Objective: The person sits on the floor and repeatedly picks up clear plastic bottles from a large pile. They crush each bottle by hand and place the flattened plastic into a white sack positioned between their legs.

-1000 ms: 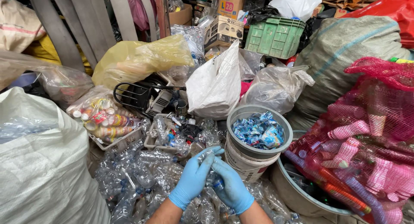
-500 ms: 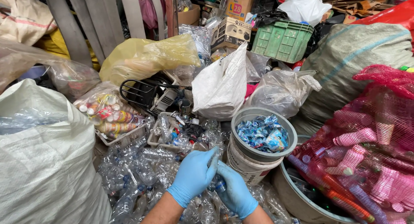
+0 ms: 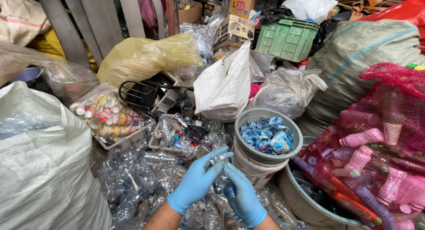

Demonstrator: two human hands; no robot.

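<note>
Far to the left of your grip stood a big white woven sack. Nearer, just left of and below it, lay a heap of clear plastic bottles. Your left hand, in a blue glove, was clenched around a crushed clear bottle; your right hand, gloved the same, grasped the bottle's lower part, and both hands touched each other over the heap. Just right of the grip stood a grey bucket filled with blue and white wrappers. Farther right bulged a red net bag of pink bottles.
</note>
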